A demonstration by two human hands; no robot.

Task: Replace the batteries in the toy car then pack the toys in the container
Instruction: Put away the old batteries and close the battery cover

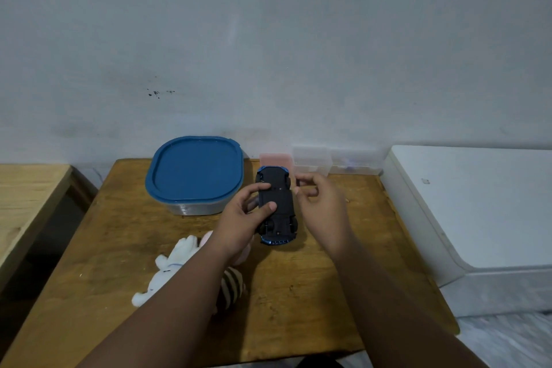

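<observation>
Soft toys [176, 260] are lying at the near left of the surface [298, 293], partly under the left forearm. A container [194, 172] with a closed blue lid is sitting at the far left edge. The left hand [242, 221] is holding the toy car [277, 203] belly-up at the middle of the surface, with its fingers [259, 188] grasping the dark underside. A pink box [274, 160] and a clear box [312, 160] are standing at the far edge. The right hand [322, 206] is hovering just beside the car's far right wheel with its fingers curled. Whether they are pinching anything cannot be determined.
</observation>
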